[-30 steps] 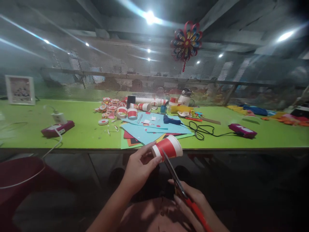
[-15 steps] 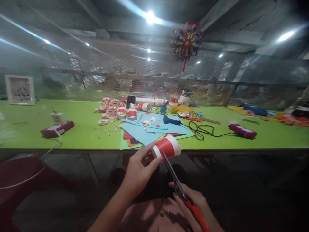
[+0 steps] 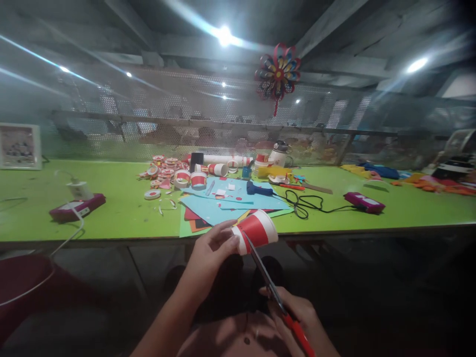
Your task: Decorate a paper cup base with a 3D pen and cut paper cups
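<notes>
A red and white paper cup (image 3: 258, 229) lies on its side in the air at the table's front edge, its wide end to the right. My left hand (image 3: 212, 253) is closed round the cup's narrow end, thumb on the near side. Red-handled scissors (image 3: 296, 331) are held in my right hand (image 3: 293, 310), lower right of the cup. Their blades point up and left, and the tips touch the cup's red band near the narrow end. Whether the blades have cut into it cannot be made out.
Blue paper sheets (image 3: 201, 206) lie on the green table (image 3: 126, 208) beyond the cup, with a dark blue glue gun (image 3: 259, 189) on them. Cut cup pieces (image 3: 167, 170) are heaped behind. Purple power strips (image 3: 80, 207) stand left and right; a black cable (image 3: 302, 203) loops between.
The view has shifted a little, so the table sits slightly lower and further left. My left thumb has moved a little back toward the cup's narrow end, and the cup is turned slightly.
</notes>
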{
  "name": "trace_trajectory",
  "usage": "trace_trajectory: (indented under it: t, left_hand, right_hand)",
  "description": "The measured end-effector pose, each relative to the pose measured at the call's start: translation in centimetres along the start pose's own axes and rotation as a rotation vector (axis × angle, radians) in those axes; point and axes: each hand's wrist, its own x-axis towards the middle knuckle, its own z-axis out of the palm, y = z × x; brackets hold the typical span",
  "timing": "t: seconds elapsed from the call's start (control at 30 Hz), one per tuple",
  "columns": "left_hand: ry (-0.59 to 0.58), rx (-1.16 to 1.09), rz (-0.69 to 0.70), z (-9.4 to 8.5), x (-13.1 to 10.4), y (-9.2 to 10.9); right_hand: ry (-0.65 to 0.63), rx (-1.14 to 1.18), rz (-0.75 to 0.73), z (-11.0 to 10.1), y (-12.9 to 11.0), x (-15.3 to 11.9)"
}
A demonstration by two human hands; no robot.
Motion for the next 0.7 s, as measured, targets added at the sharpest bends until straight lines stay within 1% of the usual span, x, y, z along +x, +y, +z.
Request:
trace_trajectory:
  t: [0.07,0.17,0.33,0.53,0.7]
  left_hand:
    - [0.011,-0.001,-0.005,-0.1,0.2,0.0]
    - [0.042,0.020,0.026,0.1,0.0,0.1]
    - [0.071,0.059,0.077,0.5,-0.7,0.7]
    - [0.045,0.023,0.085,0.6,-0.6,0.4]
    - [0.026,-0.046,0.053,0.5,-0.3,-0.2]
  right_hand:
    - [0.018,0.012,-0.028,-0.1,-0.1,0.1]
    - [0.049,0.037,-0.061,-0.4,-0.5,0.4]
    - [-0.002,0.037,-0.062,-1.1,-1.3,0.7]
    - [0.022,0.022,-0.047,-1.1,-1.4,0.5]
    - [-0.025,0.076,-0.075,-1.5,-1.8,0.8]
